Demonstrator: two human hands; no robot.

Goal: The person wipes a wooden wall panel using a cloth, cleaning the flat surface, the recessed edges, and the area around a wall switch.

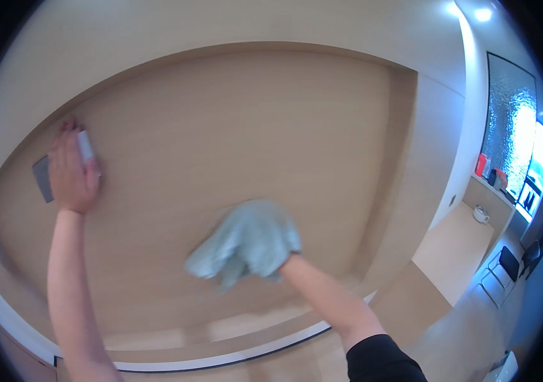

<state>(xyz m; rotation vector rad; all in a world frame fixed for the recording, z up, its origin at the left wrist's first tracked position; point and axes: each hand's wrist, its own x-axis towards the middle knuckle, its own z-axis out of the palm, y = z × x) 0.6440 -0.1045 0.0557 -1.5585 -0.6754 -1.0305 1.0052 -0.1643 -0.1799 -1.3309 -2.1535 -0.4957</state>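
My right hand is hidden under a pale grey-green cleaning cloth (247,238), with only the wrist emerging at the cloth's lower right. The cloth drapes over the hand in front of the recessed wood-grain panel (214,143), and its loose corners hang down to the left. At the panel's left end, my left hand (71,172) lies with its fingers stretched upward and close together. A grey rectangular plate (42,179) shows beside its outer edge. Between the fingers and thumb a white piece (85,145) is visible. Blur hides whether the left hand grips these or only covers them.
A raised wood-grain surround (271,21) frames the recess, with a ledge (181,336) along its bottom. At right are a light wood tabletop (457,243) bearing a white cup (480,214), a textured glass panel (510,124) and a black chair (509,263).
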